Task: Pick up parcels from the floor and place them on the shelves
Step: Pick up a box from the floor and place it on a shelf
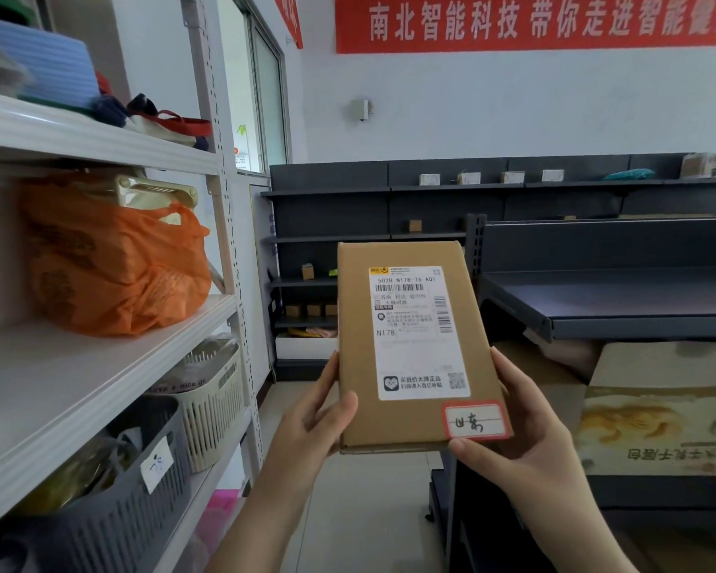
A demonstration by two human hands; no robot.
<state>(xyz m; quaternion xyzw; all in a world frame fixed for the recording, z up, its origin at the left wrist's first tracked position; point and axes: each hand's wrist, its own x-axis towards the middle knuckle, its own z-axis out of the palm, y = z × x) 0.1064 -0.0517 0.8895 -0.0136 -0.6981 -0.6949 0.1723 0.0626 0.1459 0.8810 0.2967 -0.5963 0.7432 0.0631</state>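
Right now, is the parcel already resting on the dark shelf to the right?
No, the parcel is held in the air between the left hand and right hand, clear of the dark shelf.

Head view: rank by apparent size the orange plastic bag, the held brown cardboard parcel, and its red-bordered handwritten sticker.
1-2. Orange plastic bag and held brown cardboard parcel: similar in frame, the parcel nearer the camera, so unranked.
3. Red-bordered handwritten sticker.

A single head-worn wide-angle camera looks forward and slightly down an aisle, close above a brown parcel [414, 345] held at chest height. Left of the parcel stands a white shelf unit [100, 357], right of it a dark shelf [621, 299], and beyond it a red banner [534, 22] crosses the far wall.
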